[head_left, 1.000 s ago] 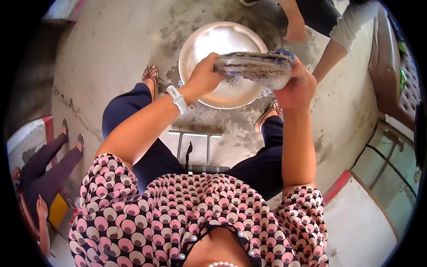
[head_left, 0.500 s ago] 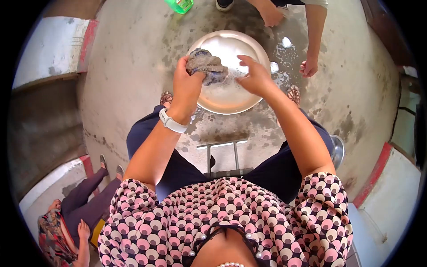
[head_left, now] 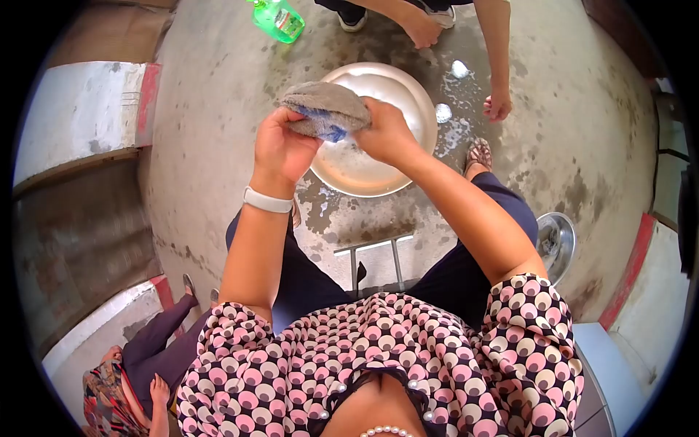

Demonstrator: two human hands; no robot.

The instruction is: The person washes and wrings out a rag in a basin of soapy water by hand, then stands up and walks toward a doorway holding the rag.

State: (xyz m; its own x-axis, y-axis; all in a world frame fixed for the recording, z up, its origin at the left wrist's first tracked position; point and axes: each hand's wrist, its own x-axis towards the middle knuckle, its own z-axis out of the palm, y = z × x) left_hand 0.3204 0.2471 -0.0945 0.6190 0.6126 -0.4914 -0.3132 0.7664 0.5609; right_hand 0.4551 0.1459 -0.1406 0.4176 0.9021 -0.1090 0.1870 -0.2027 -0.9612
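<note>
A grey-brown cloth (head_left: 328, 103) with blue patches is bunched between my two hands, over the left part of a wide round metal basin (head_left: 424, 109). My left hand (head_left: 285, 146) grips its left end from below, fingers closed on it. The right end is pinched in my right hand (head_left: 384, 131), whose fingertips are partly hidden by the cloth. Whitish, cloudy water (head_left: 397, 98) shows in the basin, and its left rim is covered by the cloth and my hands.
Beyond the basin are a co-worker's two hands (head_left: 497, 105) and a green bottle (head_left: 280, 22). White foam lumps (head_left: 443, 113) lie on the wet floor. A metal bowl (head_left: 557, 244) sits beside my right knee. Another person (head_left: 149, 364) is at the lower left.
The cloth went from both hands to my left hand alone, then my right hand closed on it again. It has shifted left over the basin. More of the green bottle shows.
</note>
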